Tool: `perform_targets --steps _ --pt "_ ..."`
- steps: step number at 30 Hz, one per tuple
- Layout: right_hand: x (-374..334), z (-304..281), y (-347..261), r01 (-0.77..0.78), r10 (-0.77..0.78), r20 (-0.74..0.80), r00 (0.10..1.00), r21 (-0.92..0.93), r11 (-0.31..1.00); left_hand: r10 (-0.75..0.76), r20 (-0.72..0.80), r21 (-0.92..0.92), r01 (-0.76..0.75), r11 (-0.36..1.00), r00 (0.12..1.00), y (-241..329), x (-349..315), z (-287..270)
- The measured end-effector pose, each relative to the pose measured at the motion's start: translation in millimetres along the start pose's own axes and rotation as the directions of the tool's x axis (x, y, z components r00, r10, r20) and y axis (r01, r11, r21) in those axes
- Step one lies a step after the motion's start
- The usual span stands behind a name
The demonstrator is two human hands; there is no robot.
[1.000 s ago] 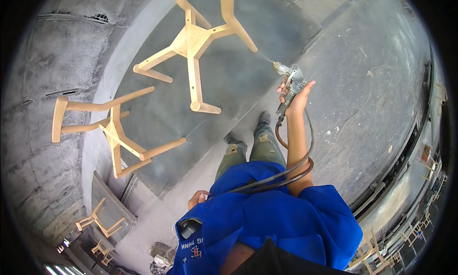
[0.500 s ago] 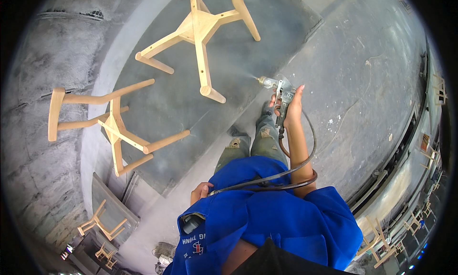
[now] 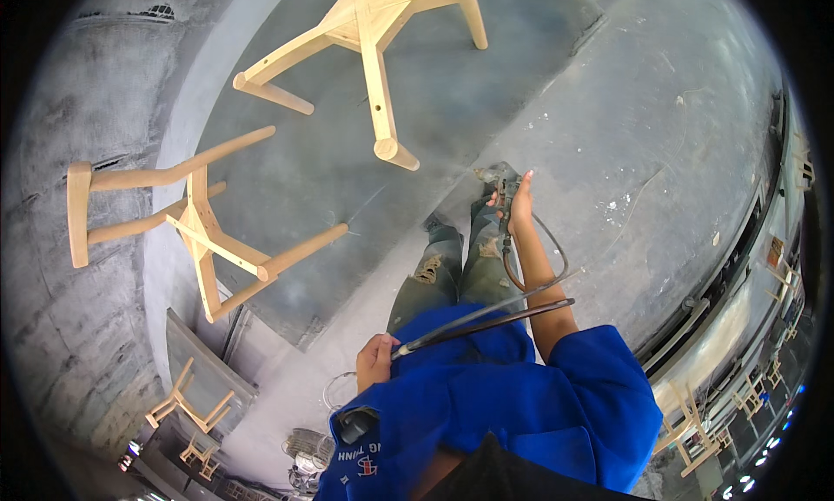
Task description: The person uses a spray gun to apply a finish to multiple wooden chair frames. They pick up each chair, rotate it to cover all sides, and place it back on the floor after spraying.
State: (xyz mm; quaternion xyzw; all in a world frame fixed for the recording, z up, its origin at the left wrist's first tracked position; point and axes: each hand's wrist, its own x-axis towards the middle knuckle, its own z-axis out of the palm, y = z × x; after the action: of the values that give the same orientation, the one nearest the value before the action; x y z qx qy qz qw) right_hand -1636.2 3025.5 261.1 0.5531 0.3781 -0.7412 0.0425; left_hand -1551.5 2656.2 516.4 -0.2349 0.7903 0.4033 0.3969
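Observation:
My right hand [image 3: 519, 204], out in front of me, is closed around the handle of a metal spray gun [image 3: 499, 176]. The gun points toward the upper left, and no mist shows at its nozzle. From its handle a dark hose [image 3: 556, 240] loops along my right forearm and crosses my waist. At my waist my left hand [image 3: 375, 359] is closed on the hose. Left of the gun, apart from it, is a pale wooden chair frame [image 3: 373, 28], legs toward me, its top cut off by the view. A second wooden chair frame [image 3: 204, 223] lies farther left, tilted sideways.
A dark grey panel [image 3: 304, 206] stands behind the chair frames, beside a pale curved edge [image 3: 187, 110]. Smaller chair frames appear at lower left [image 3: 187, 397] and lower right [image 3: 691, 436]. A long dark rail [image 3: 730, 275] runs along the right. Round machinery [image 3: 306, 453] is below.
The mist at the nozzle is gone. My right hand and the gun have come slightly lower and left. My left hand shows more fully; both chair frames have shifted in view.

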Motion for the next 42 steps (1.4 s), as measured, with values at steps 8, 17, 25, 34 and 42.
perform_targets --steps 8,17,25,34,42 --pt "89 66 -4 0.038 -0.033 0.082 0.996 -0.054 0.998 -0.040 -0.002 -0.020 0.040 0.999 0.999 26 20 30" --pt "150 203 -39 0.015 -0.110 0.612 0.783 0.158 0.987 -0.073 0.043 -0.087 0.076 0.993 0.996 17 66 54" --pt "138 183 -4 0.096 -0.087 0.236 0.968 -0.029 0.995 0.055 0.085 0.039 -0.059 0.998 0.995 -8 119 27" --pt "48 44 -6 0.135 -0.135 0.034 0.990 -0.015 0.991 0.943 -0.048 0.755 -0.605 0.251 0.331 263 292 -69" --pt "14 10 11 0.160 -0.167 -0.071 0.983 -0.088 0.983 0.803 0.034 0.901 -0.366 0.234 0.596 400 390 -31"
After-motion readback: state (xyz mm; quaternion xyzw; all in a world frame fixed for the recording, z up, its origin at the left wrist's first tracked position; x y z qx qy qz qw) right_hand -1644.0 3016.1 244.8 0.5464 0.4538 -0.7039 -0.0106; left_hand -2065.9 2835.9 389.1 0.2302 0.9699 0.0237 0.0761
